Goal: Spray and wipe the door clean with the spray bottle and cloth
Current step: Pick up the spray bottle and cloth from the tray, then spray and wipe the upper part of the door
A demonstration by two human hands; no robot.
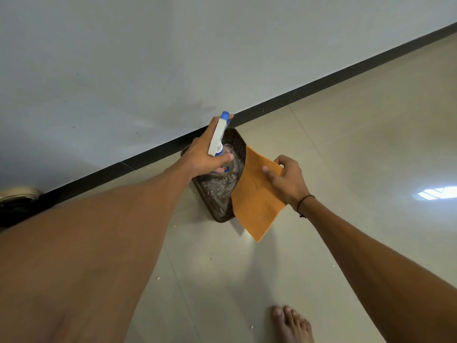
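1. Head view: spray bottle (217,142) is gripped by left hand (202,154), fingers curled round neck, over brown tray (235,142).
2. Orange cloth (257,194) is pinched by right hand (286,177) beside tray.
3. Risk: bottle may be dropped (grip looks high on neck).

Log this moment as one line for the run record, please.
left hand: grips spray bottle over brown tray | right hand: pinches orange cloth | door: not in view | stage: tools in hand

Counted: one spray bottle (218,142), one orange cloth (256,196), one brown tray (236,139), two hands (202,154) (288,179), one bare foot (291,323).
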